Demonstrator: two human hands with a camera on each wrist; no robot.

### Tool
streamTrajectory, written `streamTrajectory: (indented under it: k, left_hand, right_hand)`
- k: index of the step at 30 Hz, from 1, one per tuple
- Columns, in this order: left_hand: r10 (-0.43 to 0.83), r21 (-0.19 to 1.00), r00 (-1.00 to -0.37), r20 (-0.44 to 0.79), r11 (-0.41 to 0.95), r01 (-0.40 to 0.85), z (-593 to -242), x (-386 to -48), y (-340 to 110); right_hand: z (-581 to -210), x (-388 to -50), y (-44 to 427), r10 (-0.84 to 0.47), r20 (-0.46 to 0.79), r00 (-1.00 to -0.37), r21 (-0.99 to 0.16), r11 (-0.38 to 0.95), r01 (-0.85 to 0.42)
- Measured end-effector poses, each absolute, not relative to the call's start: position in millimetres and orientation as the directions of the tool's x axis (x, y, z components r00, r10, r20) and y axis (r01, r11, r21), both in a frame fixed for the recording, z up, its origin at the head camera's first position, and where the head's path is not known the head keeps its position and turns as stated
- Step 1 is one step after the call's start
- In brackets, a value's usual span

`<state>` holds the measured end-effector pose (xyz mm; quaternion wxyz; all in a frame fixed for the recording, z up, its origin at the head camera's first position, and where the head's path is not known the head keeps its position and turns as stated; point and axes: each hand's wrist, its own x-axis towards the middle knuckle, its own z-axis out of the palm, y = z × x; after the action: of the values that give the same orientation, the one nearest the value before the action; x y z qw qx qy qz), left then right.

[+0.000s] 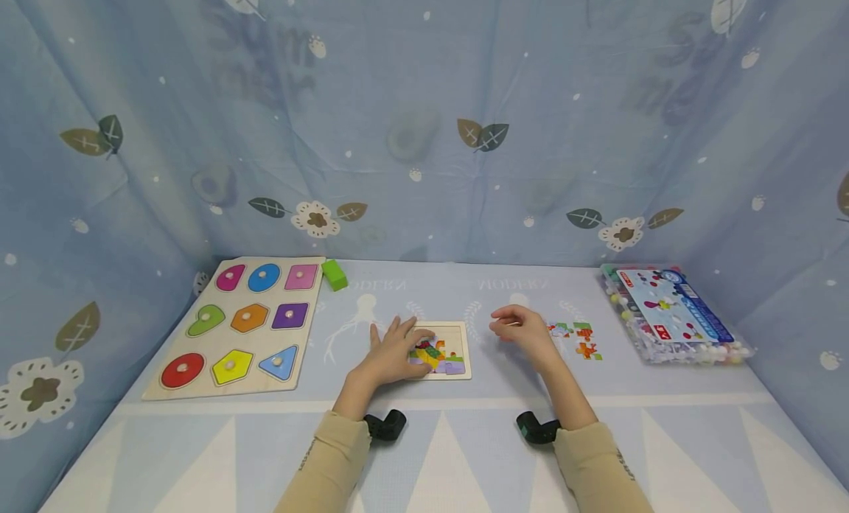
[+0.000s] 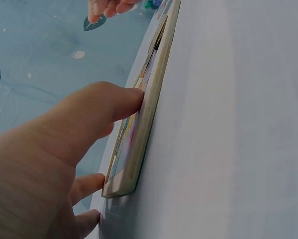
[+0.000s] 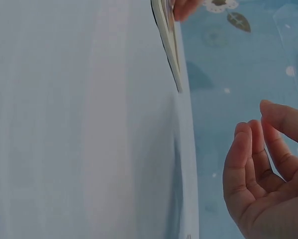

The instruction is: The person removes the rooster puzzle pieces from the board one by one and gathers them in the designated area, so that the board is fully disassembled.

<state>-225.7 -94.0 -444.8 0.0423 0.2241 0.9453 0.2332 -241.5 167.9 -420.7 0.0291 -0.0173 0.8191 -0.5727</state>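
My left hand (image 1: 391,354) rests on a small wood-framed jigsaw puzzle (image 1: 466,351), with its fingers spread over the left part. In the left wrist view, the thumb (image 2: 124,101) presses on the frame's near edge, and other fingertips touch the left end. Colourful picture pieces (image 1: 441,357) lie inside the frame, partly hidden by the hand. Right of the puzzle, my right hand (image 1: 527,336) hovers above the table, its fingers loosely bent. Nothing shows between its thumb and fingertips in the right wrist view. Beside that hand are loose jigsaw pieces (image 1: 586,342), some partly covered by it.
On the left lies a wooden shape board (image 1: 219,336) with coloured knobbed pieces. A green block (image 1: 334,275) touches or nearly touches its upper right corner. A clear box of beads (image 1: 676,314) with a printed label sits at the right. Patterned blue curtain (image 1: 424,196) surrounds the table.
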Motion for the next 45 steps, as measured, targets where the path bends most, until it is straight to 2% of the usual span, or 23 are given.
streamTrajectory:
  k: [10, 17, 20, 25, 34, 39, 45]
  left_hand:
    - [0.426, 0.454, -0.905, 0.01, 0.804, 0.384, -445.7, -226.7, -93.7]
    - [0.418, 0.448, -0.908, -0.004, 0.813, 0.372, -445.8, -226.7, -93.2]
    - [0.414, 0.448, -0.91, -0.007, 0.815, 0.367, -446.1, -226.5, -92.9]
    - [0.408, 0.45, -0.913, -0.006, 0.817, 0.361, -445.1, -226.2, -92.1]
    - [0.407, 0.429, -0.914, -0.003, 0.826, 0.366, -444.5, -225.6, -92.9]
    - [0.408, 0.433, -0.913, -0.004, 0.824, 0.366, -445.0, -225.7, -92.9]
    - [0.405, 0.435, -0.914, 0.001, 0.823, 0.365, -446.6, -226.1, -92.9]
  right_hand:
    - [-424.5, -242.5, 145.3, -0.083, -0.044, -0.996, -0.945, 0.326, 0.014]
    - [-428.3, -240.7, 130.6, -0.17, 0.053, -0.984, -0.953, 0.286, -0.101]
    - [-430.1, -241.9, 122.7, -0.18, 0.019, -0.983, -0.949, 0.306, -0.075]
    - [-430.2, -242.9, 110.2, -0.187, -0.053, -0.981, -0.912, 0.409, -0.028]
    - [-430.6, -242.8, 91.5, -0.29, -0.076, -0.954, -0.694, 0.703, -0.158]
    - [-432.6, -245.2, 84.6, -0.309, -0.084, -0.947, -0.589, 0.782, -0.203]
    - [-435.1, -245.7, 82.0, -0.308, -0.074, -0.948, -0.57, 0.794, -0.213]
